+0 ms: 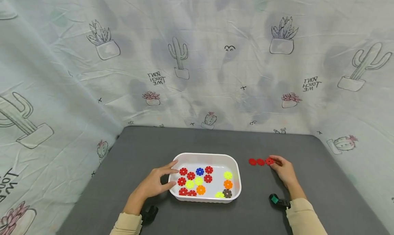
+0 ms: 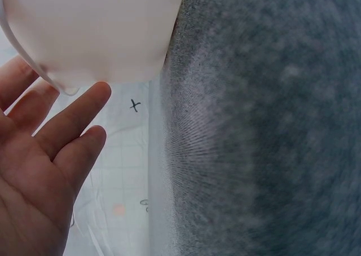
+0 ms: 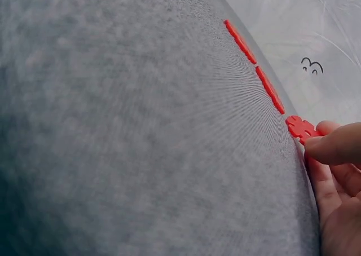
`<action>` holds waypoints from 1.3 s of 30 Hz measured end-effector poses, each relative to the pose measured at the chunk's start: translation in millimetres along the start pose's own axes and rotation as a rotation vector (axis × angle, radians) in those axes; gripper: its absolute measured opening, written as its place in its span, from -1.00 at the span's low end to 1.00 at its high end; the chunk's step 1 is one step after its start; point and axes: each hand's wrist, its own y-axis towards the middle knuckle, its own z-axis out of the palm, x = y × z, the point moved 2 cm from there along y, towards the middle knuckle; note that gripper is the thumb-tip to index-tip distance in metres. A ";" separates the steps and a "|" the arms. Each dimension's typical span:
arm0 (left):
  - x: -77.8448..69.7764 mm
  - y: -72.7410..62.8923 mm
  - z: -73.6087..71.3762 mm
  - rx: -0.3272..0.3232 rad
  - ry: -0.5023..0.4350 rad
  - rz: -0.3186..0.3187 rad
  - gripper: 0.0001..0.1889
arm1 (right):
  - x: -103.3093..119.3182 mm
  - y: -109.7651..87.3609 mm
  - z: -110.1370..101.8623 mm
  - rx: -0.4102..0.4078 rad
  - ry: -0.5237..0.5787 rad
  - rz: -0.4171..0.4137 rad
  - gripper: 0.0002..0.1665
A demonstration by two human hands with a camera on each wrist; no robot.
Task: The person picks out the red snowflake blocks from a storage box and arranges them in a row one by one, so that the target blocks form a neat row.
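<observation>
Head view shows a dark grey desk (image 1: 209, 218) with a white plastic rectangular tray (image 1: 215, 187) at its middle. Scattered inside the tray are flat, round, notched plastic discs: seven red, four yellow-green, two orange, a blue disc (image 1: 199, 171) and a brown disc (image 1: 227, 193). The orange and brown ones sit toward the right end, apart from an orange disc (image 1: 200, 190) nearer the middle.

The left hand (image 1: 154, 182) is at the tray's left rim, its fingers spread and only slightly bent; the left wrist view shows two fingertips passing behind the rim and two outside the wall.

To the right of the tray, the right hand (image 1: 285, 171) pinches a red notched plastic disc (image 3: 300, 129) between thumb and fingers. The held disc is tilted, at the right end of a short row; two more flat red discs (image 3: 269, 90) lie end to end on the desk beside it. Whether the held disc touches its neighbour cannot be told.

Both arms wear beige sleeves (image 1: 306, 216), with a black device (image 1: 149, 214) at the left wrist and a black-and-green device (image 1: 279, 201) at the right. Behind hangs a pale curtain (image 1: 212, 67) printed with potted cacti.
</observation>
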 end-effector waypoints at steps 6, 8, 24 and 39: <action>-1.5 -0.7 -2.2 -0.002 0.006 0.001 -0.56 | 3.1 0.8 2.5 -0.012 -0.020 0.013 -0.53; -2.3 -0.4 -2.8 -0.005 -0.002 0.001 -0.56 | 3.5 0.8 2.5 -0.016 -0.042 0.012 -0.54; -1.4 -2.3 -3.1 -0.003 0.010 0.017 -0.56 | 9.1 -8.8 4.1 -0.056 -0.093 0.041 -0.55; -0.4 -1.7 -4.0 0.005 -0.011 -0.004 -0.55 | 68.1 -28.1 33.9 0.058 0.122 -0.178 -0.48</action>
